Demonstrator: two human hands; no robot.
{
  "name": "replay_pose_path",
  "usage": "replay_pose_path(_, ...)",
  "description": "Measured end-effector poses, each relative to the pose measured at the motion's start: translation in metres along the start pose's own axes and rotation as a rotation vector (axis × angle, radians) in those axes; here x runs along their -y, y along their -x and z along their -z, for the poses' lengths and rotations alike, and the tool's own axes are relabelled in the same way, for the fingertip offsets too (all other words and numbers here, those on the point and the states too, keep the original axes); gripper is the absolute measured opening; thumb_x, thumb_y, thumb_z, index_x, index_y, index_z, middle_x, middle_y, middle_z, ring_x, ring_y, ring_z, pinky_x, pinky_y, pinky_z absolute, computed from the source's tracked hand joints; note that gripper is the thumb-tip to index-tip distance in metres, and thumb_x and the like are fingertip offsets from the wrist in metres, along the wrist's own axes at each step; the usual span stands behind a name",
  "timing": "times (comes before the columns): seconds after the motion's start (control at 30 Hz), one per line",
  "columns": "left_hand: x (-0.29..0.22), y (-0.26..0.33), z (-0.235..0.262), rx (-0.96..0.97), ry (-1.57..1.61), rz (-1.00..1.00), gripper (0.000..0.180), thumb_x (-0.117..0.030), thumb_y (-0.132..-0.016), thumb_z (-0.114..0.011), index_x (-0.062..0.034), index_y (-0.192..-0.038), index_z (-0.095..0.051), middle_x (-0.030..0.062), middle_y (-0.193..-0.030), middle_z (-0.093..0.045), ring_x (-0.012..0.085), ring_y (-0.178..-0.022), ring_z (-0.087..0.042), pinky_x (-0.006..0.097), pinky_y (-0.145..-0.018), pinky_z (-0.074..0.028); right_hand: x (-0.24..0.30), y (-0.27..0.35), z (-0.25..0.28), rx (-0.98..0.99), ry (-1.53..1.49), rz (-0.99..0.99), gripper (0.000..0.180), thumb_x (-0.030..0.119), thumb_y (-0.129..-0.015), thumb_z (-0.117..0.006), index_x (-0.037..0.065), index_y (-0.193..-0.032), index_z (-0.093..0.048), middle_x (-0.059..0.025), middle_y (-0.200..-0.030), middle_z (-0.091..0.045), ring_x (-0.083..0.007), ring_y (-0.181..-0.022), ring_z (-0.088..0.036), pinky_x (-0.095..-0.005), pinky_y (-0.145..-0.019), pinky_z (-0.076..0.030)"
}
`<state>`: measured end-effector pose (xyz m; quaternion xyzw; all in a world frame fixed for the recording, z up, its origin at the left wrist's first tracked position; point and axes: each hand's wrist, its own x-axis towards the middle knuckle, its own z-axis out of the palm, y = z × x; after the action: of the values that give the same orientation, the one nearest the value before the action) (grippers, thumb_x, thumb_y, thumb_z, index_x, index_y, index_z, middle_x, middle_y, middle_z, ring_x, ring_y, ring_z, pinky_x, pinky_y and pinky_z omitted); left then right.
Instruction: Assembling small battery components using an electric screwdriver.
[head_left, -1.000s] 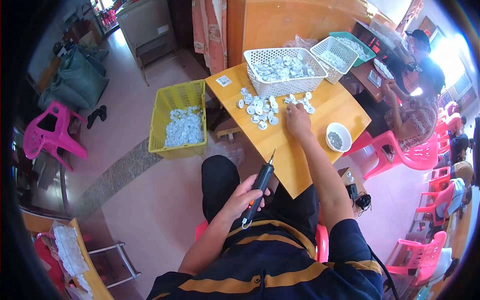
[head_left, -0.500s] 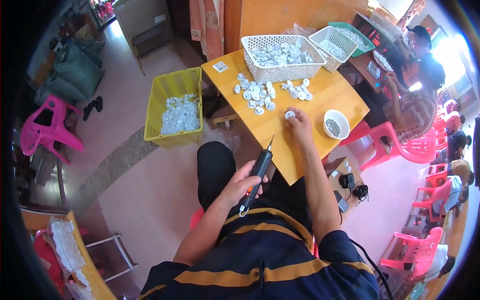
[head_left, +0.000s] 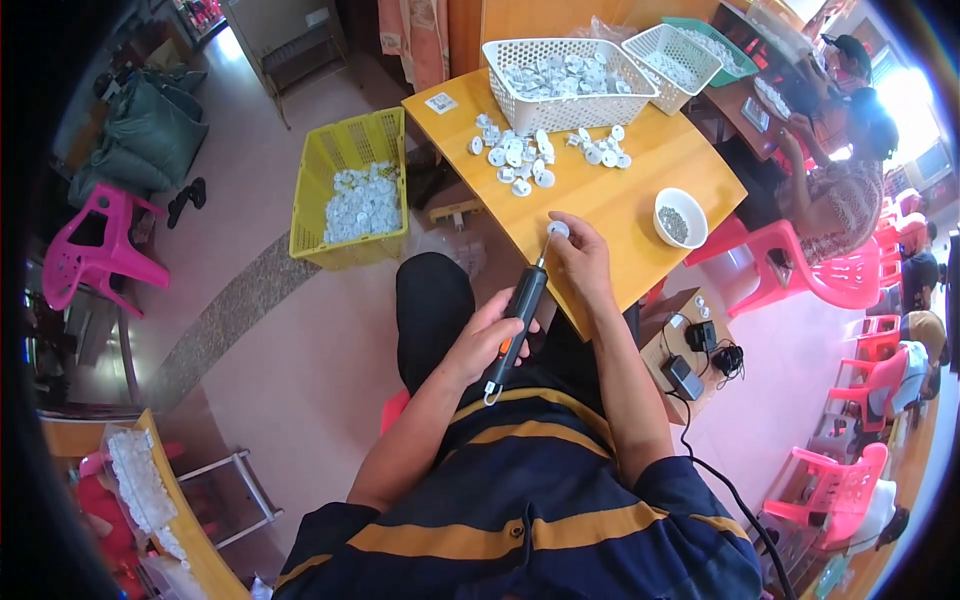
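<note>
My left hand [head_left: 482, 346] is wrapped around a black electric screwdriver [head_left: 520, 312] with an orange switch, its bit pointing up and away from me. Pinched in the fingers of my right hand [head_left: 584, 258] is a small round white plastic part [head_left: 558, 229], over the near left edge of the wooden table [head_left: 610, 205]. The bit's tip meets the part in the picture; whether it sits in a screw is too small to tell. Beyond lie a pile of similar white parts [head_left: 514, 152] and a smaller group [head_left: 604, 152]. A white bowl [head_left: 697, 212] of small grey metal pieces, apparently screws, stands to the right.
A white perforated basket [head_left: 570, 112] full of white parts stands at the table's back, beside a smaller basket [head_left: 690, 92]. Left of the table, a yellow crate [head_left: 310, 180] holds more parts. Right, a box [head_left: 655, 345] carries black adapters and cables; a co-worker sits beyond [head_left: 830, 200].
My right hand has drawn the white part left and toward me. The screwdriver's tip, apart from it before, now meets it. The view has shifted slightly.
</note>
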<state>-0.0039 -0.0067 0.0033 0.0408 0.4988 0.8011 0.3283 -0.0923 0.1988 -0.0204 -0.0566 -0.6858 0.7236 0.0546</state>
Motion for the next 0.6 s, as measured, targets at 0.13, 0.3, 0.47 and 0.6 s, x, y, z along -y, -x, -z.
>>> replay_pose_path(0.13, 0.001, -0.001, -0.001, 0.003, -0.02, -0.005, 0.055, -0.012, -0.094, -0.052, -0.0057, -0.147, -0.039, 0.0098, -0.106, -0.064, 0.0146, -0.075, -0.065, 0.029, -0.065, -0.057, -0.004, 0.002, -0.004, 0.019, 0.072, 0.029, 0.028, 0.002, -0.095, -0.064, 0.002, -0.123, -0.067, 0.0015, -0.085, -0.065, -0.0049, -0.07, -0.056, -0.0203, -0.059, -0.044)
replay_pose_path(0.3, -0.003, -0.001, -0.004, -0.011, -0.035, 0.008, 0.056, -0.011, -0.094, -0.052, -0.006, -0.147, -0.039, 0.0097, -0.106, -0.064, 0.0144, -0.074, -0.065, 0.029, -0.064, -0.058, -0.026, -0.004, 0.002, -0.003, 0.121, 0.114, 0.024, 0.002, -0.096, -0.063, 0.003, -0.12, -0.069, 0.0016, -0.086, -0.065, -0.005, -0.071, -0.056, -0.0204, -0.06, -0.045)
replay_pose_path(0.47, 0.001, -0.001, -0.002, -0.02, -0.033, 0.014, 0.056, -0.011, -0.094, -0.052, -0.006, -0.148, -0.039, 0.0096, -0.106, -0.064, 0.0141, -0.074, -0.065, 0.029, -0.063, -0.058, -0.028, -0.003, 0.0, -0.003, 0.179, 0.154, 0.022, 0.002, -0.097, -0.063, 0.004, -0.118, -0.07, 0.0014, -0.086, -0.065, -0.0057, -0.073, -0.058, -0.0215, -0.064, -0.048)
replay_pose_path(0.6, 0.001, -0.002, -0.002, -0.019, -0.046, 0.004, 0.055, -0.01, -0.094, -0.051, -0.0056, -0.148, -0.039, 0.0095, -0.105, -0.064, 0.0139, -0.073, -0.065, 0.029, -0.063, -0.058, -0.025, -0.001, 0.001, -0.013, 0.208, 0.184, 0.022, 0.003, -0.096, -0.064, 0.004, -0.117, -0.07, 0.0017, -0.087, -0.065, -0.006, -0.075, -0.059, -0.0221, -0.066, -0.049)
